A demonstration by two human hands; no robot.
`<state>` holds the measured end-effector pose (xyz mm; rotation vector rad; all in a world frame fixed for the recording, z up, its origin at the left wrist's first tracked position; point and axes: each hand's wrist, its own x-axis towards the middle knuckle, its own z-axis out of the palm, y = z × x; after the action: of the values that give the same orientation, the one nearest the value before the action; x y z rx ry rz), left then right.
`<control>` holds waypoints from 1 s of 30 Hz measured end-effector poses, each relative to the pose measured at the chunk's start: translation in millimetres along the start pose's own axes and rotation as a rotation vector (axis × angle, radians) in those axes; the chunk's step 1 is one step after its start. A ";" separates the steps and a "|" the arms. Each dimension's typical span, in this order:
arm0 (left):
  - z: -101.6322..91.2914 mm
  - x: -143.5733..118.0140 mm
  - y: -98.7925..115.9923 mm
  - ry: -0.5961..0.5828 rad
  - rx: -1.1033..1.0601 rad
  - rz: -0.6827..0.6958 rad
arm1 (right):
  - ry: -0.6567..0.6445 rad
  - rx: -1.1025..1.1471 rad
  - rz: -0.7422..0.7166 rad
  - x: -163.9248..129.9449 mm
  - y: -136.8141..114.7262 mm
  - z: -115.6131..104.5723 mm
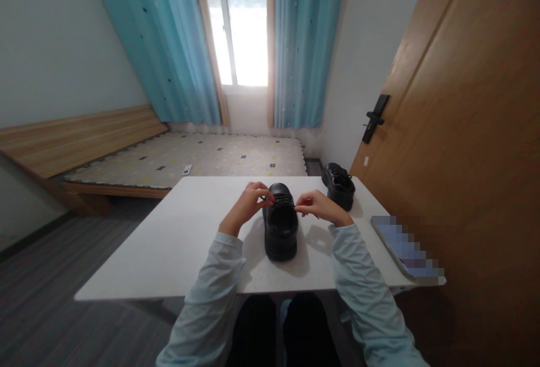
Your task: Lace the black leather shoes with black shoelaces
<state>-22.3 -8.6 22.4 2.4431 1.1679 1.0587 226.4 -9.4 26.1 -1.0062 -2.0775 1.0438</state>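
A black lace-up shoe (pixel 280 240) stands upright on the white table in front of me, its toe pointing away and its heel towards me. My left hand (pixel 253 201) pinches a black shoelace at the left side of the lacing. On the opposite side, my right hand (pixel 316 205) pinches the other lace end, and a bit of lace shows below its fingers. Both hands are closed, close to the shoe's opening. The matching black shoe (pixel 341 190) rests at the table's far right, beyond my right hand.
The white table (pixel 169 243) spans the space before me. A flat, pixelated object (pixel 405 249) lies along its right edge. Behind stands a bed (pixel 223 153) with a small white item (pixel 187 170) on it. A wooden door (pixel 464 148) is close on the right.
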 end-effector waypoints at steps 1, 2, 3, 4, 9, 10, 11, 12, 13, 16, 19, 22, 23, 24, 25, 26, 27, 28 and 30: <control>-0.7 -0.1 -0.2 0.016 0.047 0.029 | -0.038 0.039 0.028 -0.8 -1.8 0.5; -1.3 -0.4 -0.7 0.026 0.083 0.053 | -0.070 0.070 0.051 -1.8 -3.7 1.1; -1.7 -0.8 -1.4 0.033 0.112 0.070 | -0.094 0.099 0.070 -2.8 -5.5 1.7; -1.8 -1.4 -2.0 0.040 0.137 0.079 | -0.113 0.130 0.088 -3.7 -7.0 2.2; -2.4 -4.4 -0.3 0.049 0.233 0.048 | -0.122 0.338 0.138 -3.6 -9.6 4.7; -2.8 -4.8 1.2 0.047 0.251 0.036 | -0.119 0.372 0.135 -2.9 -9.9 5.2; -3.2 -5.0 2.9 0.049 0.270 0.027 | -0.116 0.402 0.135 -2.1 -10.4 5.9; -3.5 -5.1 4.6 0.055 0.290 0.021 | -0.107 0.428 0.136 -1.3 -11.2 6.7; -3.7 -5.1 6.0 0.065 0.309 0.019 | -0.093 0.450 0.141 -0.6 -12.2 7.7; -3.0 -4.3 8.0 0.080 0.338 0.031 | -0.040 0.492 0.161 1.1 -15.6 12.0; -1.1 -2.7 8.1 0.026 0.290 0.030 | 0.009 0.490 0.180 2.9 -17.2 17.3; -0.3 -1.4 9.5 -0.003 0.220 0.032 | 0.068 0.472 0.196 5.3 -16.8 22.0; -0.5 -1.2 10.3 -0.005 0.210 0.043 | 0.086 0.474 0.203 6.1 -16.4 23.2; -0.9 -1.2 11.0 -0.005 0.207 0.060 | 0.101 0.481 0.210 6.8 -16.0 24.1; -1.3 -1.5 11.7 -0.006 0.207 0.079 | 0.109 0.492 0.218 7.3 -15.5 24.7; -1.8 -1.9 12.3 -0.011 0.205 0.097 | 0.108 0.505 0.225 7.7 -15.1 25.1; -2.3 -2.5 12.7 -0.017 0.202 0.110 | 0.103 0.520 0.233 7.8 -14.8 25.1; -2.8 -3.2 13.0 -0.022 0.201 0.120 | 0.093 0.537 0.241 7.7 -14.6 25.0; -3.3 -4.6 13.4 -0.025 0.211 0.136 | 0.075 0.573 0.255 7.0 -14.7 24.4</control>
<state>-18.8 -21.1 28.9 2.7238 1.1735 0.9827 198.7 -19.0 27.2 -0.9960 -1.4735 1.5835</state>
